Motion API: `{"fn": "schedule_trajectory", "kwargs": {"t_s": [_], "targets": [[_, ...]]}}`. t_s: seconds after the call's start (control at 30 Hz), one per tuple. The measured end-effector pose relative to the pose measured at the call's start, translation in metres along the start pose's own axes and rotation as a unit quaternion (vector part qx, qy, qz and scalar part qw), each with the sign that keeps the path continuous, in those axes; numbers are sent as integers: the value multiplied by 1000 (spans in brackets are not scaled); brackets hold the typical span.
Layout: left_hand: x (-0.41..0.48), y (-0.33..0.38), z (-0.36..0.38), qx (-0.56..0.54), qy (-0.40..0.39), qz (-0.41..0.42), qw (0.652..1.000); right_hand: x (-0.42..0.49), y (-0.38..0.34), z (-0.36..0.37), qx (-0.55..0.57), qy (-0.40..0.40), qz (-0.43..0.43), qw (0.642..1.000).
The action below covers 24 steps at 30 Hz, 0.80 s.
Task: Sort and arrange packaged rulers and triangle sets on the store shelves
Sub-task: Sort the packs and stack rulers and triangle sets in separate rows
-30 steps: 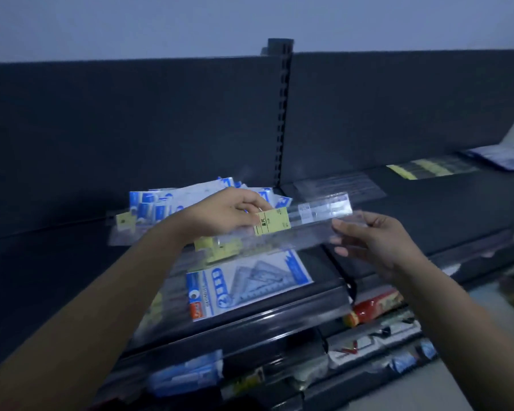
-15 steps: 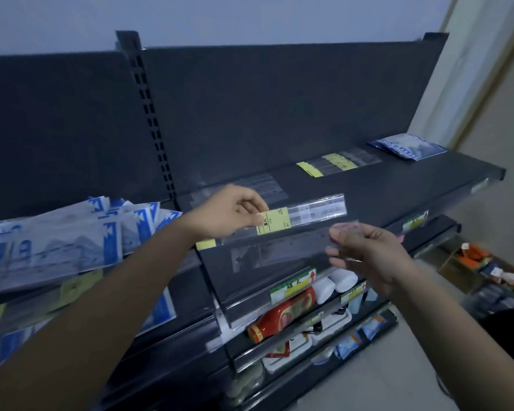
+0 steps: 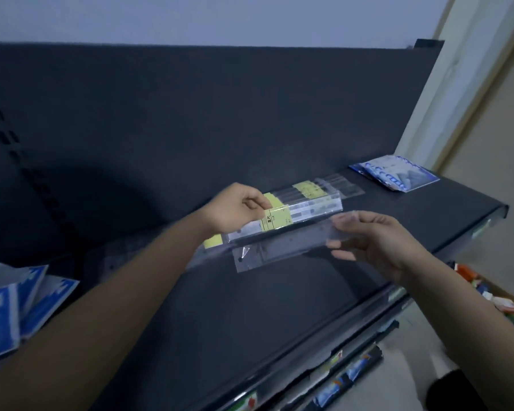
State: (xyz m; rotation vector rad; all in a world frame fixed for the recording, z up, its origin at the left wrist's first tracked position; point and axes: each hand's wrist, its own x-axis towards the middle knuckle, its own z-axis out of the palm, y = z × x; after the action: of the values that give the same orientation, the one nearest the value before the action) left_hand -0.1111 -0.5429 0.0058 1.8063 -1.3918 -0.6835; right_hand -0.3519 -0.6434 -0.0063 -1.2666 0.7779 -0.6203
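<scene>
left hand [image 3: 235,207] pinches yellow-labelled ruler packs [image 3: 306,211] at label end | right hand [image 3: 377,241] grips clear-sleeved ruler [image 3: 279,250] by one end | both just above shelf [image 3: 279,315] | light, stiff, film probably slick: hold by ends

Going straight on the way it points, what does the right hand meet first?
Probably the ruler pack in the left hand, just beyond the right hand and its clear ruler; depth is unclear.
</scene>
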Motion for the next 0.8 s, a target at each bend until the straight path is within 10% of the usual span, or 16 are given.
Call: {"fn": "schedule_trajectory", "kwargs": {"t_s": [0.3,0.47,0.8], "targets": [[107,12,80,8,54,-44,998,94,-10,-90,-140,-63,-22,988],[139,15,110,65,108,-68,990,147,-16,-135,-336,-180,-121,916],[132,27,142,287,195,-78,935,194,-11,-160,-341,-299,-124,883]]}}
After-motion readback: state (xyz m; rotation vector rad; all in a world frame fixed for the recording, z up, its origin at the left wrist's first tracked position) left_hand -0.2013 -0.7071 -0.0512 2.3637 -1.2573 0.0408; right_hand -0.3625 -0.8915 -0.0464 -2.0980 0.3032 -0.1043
